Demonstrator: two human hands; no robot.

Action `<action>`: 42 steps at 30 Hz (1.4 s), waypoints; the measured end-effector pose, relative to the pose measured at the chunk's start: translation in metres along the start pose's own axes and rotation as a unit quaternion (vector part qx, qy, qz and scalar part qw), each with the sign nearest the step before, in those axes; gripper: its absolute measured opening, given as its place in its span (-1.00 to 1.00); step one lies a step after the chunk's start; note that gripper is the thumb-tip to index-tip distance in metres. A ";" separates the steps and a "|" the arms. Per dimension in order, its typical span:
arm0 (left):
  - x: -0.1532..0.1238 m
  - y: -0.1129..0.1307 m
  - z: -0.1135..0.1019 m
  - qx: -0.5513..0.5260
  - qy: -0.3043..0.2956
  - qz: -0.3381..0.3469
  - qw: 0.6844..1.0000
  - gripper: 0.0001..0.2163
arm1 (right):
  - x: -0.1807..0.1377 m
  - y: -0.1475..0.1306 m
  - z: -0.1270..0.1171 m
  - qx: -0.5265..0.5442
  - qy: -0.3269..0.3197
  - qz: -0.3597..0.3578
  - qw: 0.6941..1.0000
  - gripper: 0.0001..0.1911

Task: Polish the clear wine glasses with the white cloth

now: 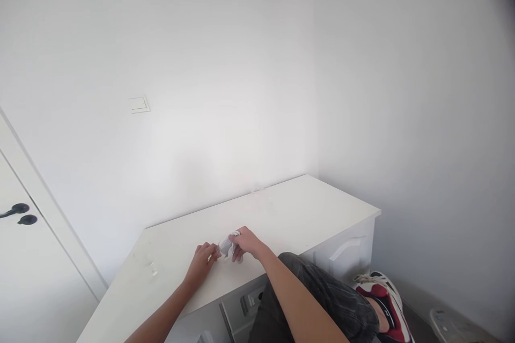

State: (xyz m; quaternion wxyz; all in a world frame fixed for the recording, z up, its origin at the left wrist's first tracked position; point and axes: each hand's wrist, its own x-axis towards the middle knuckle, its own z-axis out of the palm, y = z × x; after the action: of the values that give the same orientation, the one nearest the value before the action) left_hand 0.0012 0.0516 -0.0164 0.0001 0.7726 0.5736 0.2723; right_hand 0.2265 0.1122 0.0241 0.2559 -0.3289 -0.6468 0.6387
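Observation:
Over the white cabinet top (281,214), my right hand (247,241) is closed around a crumpled white cloth or tissue (226,246). The white piece hangs between my two hands, a little above or against the surface; I cannot tell which. My left hand (204,261) is just left of it, its fingers curled together. Something small and clear shows at the left fingertips, too small to name. A small clear, shiny object (153,271) lies on the cabinet top to the left of my left hand.
Small pale items (260,189) lie at the back edge by the wall. A light switch (139,104) is above, and a door handle (19,209) at far left. My leg (322,284) and red-and-white shoe (384,300) are at the cabinet's front. A stool-like edge (446,321) shows lower right.

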 end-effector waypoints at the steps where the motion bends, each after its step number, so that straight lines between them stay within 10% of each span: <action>1: 0.000 0.000 0.000 -0.002 -0.003 0.002 1.000 -0.81 | 0.000 0.000 -0.001 0.005 -0.001 0.008 1.000 -0.68; 10: -0.001 -0.001 0.003 -0.014 0.023 -0.020 0.999 -0.84 | -0.004 0.001 -0.005 -0.154 0.060 -0.143 0.976 -0.78; 20: -0.001 0.002 0.001 0.011 -0.001 0.012 1.000 -0.72 | 0.001 0.003 0.000 -0.022 0.014 -0.042 0.999 -0.84; 23: -0.002 0.000 0.005 0.023 -0.008 -0.008 1.000 -0.72 | 0.002 -0.001 -0.004 0.003 0.088 -0.012 0.996 -0.80; 29: -0.003 -0.002 0.008 0.041 0.002 -0.054 0.998 -0.67 | 0.000 -0.012 -0.010 -0.058 0.320 -0.139 0.935 -0.67; 33: -0.001 0.000 0.008 0.055 0.013 -0.040 0.998 -0.68 | -0.012 -0.013 0.010 -0.277 0.178 -0.337 0.882 -0.67; 36: -0.001 -0.003 0.009 0.072 0.011 -0.047 0.996 -0.75 | -0.019 -0.010 0.026 -0.420 0.057 -0.342 0.839 -0.55; 42: -0.001 -0.009 0.011 0.089 0.000 -0.044 0.995 -0.75 | -0.017 -0.004 0.031 -0.520 0.144 -0.276 0.796 -0.71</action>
State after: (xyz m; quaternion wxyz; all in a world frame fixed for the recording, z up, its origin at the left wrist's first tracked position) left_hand -0.0022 0.0575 -0.0285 -0.0566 0.7432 0.6293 0.2199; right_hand 0.2143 0.0795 0.0284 0.3020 -0.3081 -0.9005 0.0542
